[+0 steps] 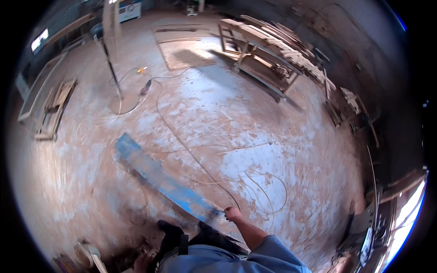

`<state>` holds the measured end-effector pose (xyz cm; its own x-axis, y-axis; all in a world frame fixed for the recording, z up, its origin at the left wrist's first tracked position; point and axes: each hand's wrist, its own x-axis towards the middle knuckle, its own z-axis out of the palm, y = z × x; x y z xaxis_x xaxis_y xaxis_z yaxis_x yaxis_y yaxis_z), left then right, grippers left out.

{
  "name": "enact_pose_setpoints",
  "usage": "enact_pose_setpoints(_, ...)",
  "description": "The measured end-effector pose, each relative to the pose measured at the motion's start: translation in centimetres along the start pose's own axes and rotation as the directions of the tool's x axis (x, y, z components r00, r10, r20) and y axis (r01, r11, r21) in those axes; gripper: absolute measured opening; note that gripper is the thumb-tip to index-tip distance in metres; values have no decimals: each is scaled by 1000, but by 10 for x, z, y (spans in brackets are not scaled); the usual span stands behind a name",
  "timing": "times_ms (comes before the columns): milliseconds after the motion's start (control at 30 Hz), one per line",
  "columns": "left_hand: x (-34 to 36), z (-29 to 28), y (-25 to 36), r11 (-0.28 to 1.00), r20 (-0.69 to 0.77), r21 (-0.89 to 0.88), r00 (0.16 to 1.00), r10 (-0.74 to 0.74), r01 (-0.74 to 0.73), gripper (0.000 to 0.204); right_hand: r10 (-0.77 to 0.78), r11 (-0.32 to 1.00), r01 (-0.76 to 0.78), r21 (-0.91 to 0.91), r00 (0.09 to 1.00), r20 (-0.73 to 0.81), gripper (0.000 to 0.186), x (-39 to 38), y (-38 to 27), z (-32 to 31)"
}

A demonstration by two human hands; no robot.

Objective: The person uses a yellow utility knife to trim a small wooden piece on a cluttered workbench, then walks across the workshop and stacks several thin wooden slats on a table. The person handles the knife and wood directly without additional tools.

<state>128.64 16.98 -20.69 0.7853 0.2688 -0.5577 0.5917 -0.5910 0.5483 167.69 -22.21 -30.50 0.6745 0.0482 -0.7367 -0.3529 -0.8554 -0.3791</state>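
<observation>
Nearest the camera, the blue-grey shirt (218,259) of the wearer is seen at the bottom, with dark-clad feet (169,230) just beyond it. By the right hand (232,214), the near end of a long blue board (159,175) is gripped, its fingers closed around the corner; at lower left, a blurred shape that may be the left hand (142,262) is seen, and whether anything is held there cannot be told. The board is placed over the near part of the floor (255,113), slanted from the feet toward the floor's left edge; whether its far end is rested on the floor or kept just above it cannot be made out. Some weight and good stiffness would be expected, since its length is carried without obvious sag, the curve probably being caused by the lens. With only 1 end held, a heavy far end and easy twisting should be allowed for; a steadier hold would be given by 2 hands on the long edges near the middle. Slipperiness may be increased by any dust. Its face is flat, narrow and worn, with bright blue mottled by greyish and brownish patches.
</observation>
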Motion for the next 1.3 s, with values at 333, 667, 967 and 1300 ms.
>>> enact_pose_setpoints(333, 15, -171, 4, 911, -352, -371, 881, -316, 178, 38, -139, 986, 156, 59, 963, -229, 38, 63, -77, 59)
enact_pose_setpoints(667, 32, -171, 0, 660, -130, -651, 801, -585, 376, 44, 1, 985, 35, -170, 978, 209, 32, 146, -265, 92)
enact_pose_setpoints(967, 75, -209, -6, 303, -85, -928, 671, -737, 216, 47, -399, 889, 243, 389, 828, 394, 34, 77, -551, 89)
enact_pose_setpoints(1300, 112, -301, -60, 535, -183, -758, 666, -723, 372, 55, -607, 755, 308, 579, 662, 440, 27, 13, -660, 140)
